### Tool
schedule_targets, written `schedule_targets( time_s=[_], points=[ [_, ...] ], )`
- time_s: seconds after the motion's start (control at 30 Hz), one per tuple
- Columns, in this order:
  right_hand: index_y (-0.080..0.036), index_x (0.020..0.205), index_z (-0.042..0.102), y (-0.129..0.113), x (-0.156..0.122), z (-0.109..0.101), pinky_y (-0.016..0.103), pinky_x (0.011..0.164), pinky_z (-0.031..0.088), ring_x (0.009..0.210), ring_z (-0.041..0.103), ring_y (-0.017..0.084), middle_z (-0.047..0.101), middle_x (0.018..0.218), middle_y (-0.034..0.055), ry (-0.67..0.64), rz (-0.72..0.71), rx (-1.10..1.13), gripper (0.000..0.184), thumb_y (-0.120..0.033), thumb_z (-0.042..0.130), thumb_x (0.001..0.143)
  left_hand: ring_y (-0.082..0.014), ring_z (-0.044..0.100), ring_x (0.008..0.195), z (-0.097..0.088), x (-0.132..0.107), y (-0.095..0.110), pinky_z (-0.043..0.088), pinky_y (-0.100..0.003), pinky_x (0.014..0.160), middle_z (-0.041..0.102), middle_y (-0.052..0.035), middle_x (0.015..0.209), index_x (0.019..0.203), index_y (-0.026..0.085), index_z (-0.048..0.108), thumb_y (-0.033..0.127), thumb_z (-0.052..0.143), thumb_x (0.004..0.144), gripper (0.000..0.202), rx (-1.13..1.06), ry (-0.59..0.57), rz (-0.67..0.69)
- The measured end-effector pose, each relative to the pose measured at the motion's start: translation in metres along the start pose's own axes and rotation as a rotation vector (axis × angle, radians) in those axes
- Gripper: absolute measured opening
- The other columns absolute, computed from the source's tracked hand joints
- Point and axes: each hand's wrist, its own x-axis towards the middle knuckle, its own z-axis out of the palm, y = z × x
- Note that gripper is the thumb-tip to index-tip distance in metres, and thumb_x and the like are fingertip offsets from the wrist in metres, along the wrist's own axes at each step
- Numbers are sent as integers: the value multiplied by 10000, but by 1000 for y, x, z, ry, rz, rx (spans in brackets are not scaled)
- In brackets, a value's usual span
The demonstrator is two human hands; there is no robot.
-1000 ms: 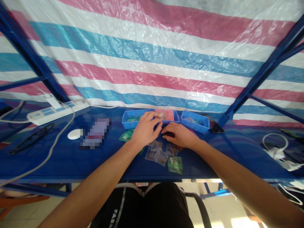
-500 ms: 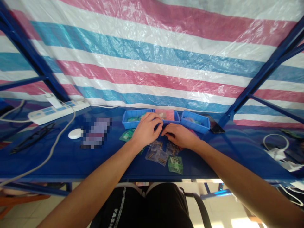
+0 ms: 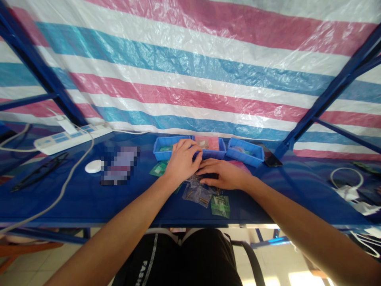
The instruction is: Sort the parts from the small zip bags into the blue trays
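My left hand (image 3: 182, 162) rests on the blue table, fingers curled down just in front of the middle blue tray (image 3: 212, 152). What lies under them is hidden. My right hand (image 3: 224, 174) lies beside it, fingers stretched flat and pointing left, touching the left hand's fingertips. It rests on a pile of small clear plastic bags (image 3: 197, 193) with brassy parts inside. A green bag (image 3: 220, 205) lies near the front edge and another green bag (image 3: 158, 169) lies left of my left wrist.
Three blue trays stand in a row at the back: left tray (image 3: 162, 144), middle, right tray (image 3: 245, 151). A dark phone (image 3: 272, 161) lies to their right. A white mouse (image 3: 93, 166), glasses (image 3: 41, 171) and a power strip (image 3: 70, 135) are on the left; white cables (image 3: 347, 186) on the right.
My right hand has slid down and left onto the clear bags, its fingers now flatter. My left hand has stayed in nearly the same place.
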Motion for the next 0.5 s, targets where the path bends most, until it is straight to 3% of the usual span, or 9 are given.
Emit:
schedule_targets(
  time_s=[0.13, 0.5],
  points=[
    [-267, 1248, 810, 8, 0, 4, 437, 1116, 567, 1206, 736, 244, 817, 1212, 74, 44, -15, 4, 264, -193, 654, 1047, -304, 568, 1264, 1, 0, 0, 477, -502, 1044, 701, -80, 1240, 1085, 238, 753, 275, 578, 1056, 181, -12, -5, 2],
    [-235, 1173, 823, 3, 0, 4, 413, 1048, 596, 1126, 754, 246, 827, 1153, 78, 50, -22, -74, 238, -149, 666, 1016, -298, 580, 1229, 4, 1, -1, 498, -501, 1064, 709, -86, 1204, 1089, 220, 753, 258, 587, 1053, 174, -30, -5, 31]
  ],
)
